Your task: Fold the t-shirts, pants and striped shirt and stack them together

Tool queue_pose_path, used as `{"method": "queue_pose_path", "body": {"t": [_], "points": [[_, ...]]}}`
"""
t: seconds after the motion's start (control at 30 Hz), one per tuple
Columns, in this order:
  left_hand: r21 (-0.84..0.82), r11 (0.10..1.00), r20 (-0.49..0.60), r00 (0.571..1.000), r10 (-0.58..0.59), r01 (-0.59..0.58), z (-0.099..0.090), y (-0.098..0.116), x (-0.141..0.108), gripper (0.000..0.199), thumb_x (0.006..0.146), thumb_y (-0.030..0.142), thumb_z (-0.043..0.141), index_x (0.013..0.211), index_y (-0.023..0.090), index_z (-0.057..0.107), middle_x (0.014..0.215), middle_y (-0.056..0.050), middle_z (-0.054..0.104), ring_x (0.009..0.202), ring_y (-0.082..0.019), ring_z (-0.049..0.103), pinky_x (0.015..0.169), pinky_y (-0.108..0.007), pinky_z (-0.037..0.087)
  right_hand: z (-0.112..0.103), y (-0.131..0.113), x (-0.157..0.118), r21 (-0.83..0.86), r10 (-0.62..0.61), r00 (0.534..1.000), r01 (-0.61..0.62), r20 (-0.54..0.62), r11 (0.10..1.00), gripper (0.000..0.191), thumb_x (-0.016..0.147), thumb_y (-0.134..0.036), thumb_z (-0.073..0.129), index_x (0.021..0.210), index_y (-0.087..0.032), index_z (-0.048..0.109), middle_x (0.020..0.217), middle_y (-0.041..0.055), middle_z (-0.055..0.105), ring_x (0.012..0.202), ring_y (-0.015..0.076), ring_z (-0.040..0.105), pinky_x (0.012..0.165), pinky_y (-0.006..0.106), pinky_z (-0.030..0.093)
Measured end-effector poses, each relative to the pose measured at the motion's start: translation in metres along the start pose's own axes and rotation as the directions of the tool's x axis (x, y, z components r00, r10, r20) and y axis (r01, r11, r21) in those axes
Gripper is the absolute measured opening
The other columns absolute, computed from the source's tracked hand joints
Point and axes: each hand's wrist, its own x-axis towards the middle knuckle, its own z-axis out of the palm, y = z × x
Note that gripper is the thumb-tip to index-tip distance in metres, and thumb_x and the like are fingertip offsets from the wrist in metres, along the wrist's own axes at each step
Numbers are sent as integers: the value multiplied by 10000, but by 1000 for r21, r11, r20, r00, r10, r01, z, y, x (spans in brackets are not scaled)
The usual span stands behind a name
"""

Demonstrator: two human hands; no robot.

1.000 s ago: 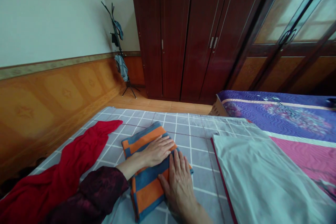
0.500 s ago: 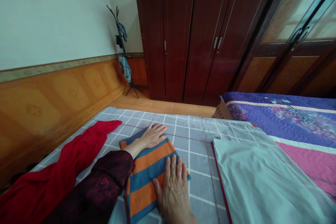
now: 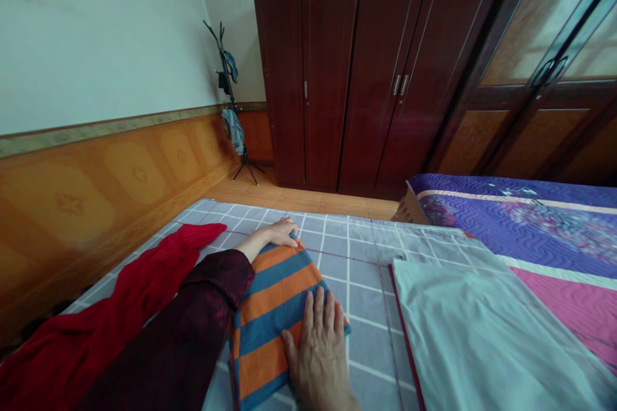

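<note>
Presently | left hand (image 3: 282, 231) grips striped cloth (image 3: 270, 323) | right hand (image 3: 319, 350) flat atop | red cloth (image 3: 130, 289) (rumpled), pale sheet (image 3: 477, 331) flanking

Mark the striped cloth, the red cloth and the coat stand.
Striped cloth (image 3: 272, 322): head view, on a blue stripe near its middle.
Red cloth (image 3: 137, 279): head view, mid-length.
Coat stand (image 3: 232, 101): head view, on its pole.

HEAD CAMERA | I look from the wearer's head, forward and down, across a gridded bedsheet (image 3: 364, 247) toward a dark red wardrobe (image 3: 328, 77) beyond its far edge | Right hand (image 3: 319, 350) close below the lens, left hand (image 3: 283, 231) farther out | Pale wall (image 3: 96, 38) bounds my wide view at left, purple bedcover (image 3: 544, 215) at right
</note>
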Motion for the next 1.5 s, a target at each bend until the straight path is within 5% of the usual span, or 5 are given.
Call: {"method": "queue_pose_path", "body": {"t": [0.37, 0.77, 1.03, 1.2, 1.5], "points": [[-59, 995, 76, 994, 81, -76, -7, -13, -6, 283, 903, 323, 540, 1135, 162, 562, 1186, -84, 557, 1029, -216, 565, 870, -428, 483, 0, 0, 0, 3, 6, 1000, -6, 26, 1000, 729, 847, -592, 413, 1341, -57, 452, 1436, 177, 312, 1337, 399, 236, 1090, 548, 205], [17, 1000, -30, 999, -26, 26, 8, -13, 8, 292, 908, 323, 532, 1156, 169, 548, 1184, -85, 554, 1001, -204, 574, 848, -414, 494, 4, 0, 0, 2, 5, 1000, -5, -17, 1000, 720, 852, -595, 391, 1320, -57, 486, 1429, 177, 339, 1332, 394, 263, 1078, 548, 225], [59, 995, -229, 971, -64, 80, 12, 48, -29, 542, 861, 432, 529, 1341, 215, 400, 1452, -105, 329, 1357, -281, 231, 1114, -500, 140, 6, 2, -1, -17, -14, 1000, 14, -22, 1000, 734, 849, -596, 406, 1333, -48, 466, 1417, 177, 373, 1340, 390, 242, 1091, 545, 195], [61, 979, -39, 980, 196, -194, 41, 69, -48, 573, 942, 520, 288, 1455, 286, 180, 1537, 1, 184, 1414, -190, 85, 1139, -412, 32, 4, 1, 0, -20, -4, 1000, 4, 2, 1000, 727, 847, -580, 426, 1330, -37, 466, 1429, 200, 335, 1342, 391, 236, 1097, 543, 176], [52, 989, -67, 989, -135, 139, 36, 21, -12, 591, 940, 522, 242, 1452, 227, 218, 1525, -87, 203, 1399, -257, 163, 1096, -495, 146, -3, -2, -1, 10, 13, 999, -13, 39, 1000, 738, 857, -588, 398, 1362, -51, 425, 1451, 199, 284, 1351, 386, 211, 1102, 537, 168]]}}
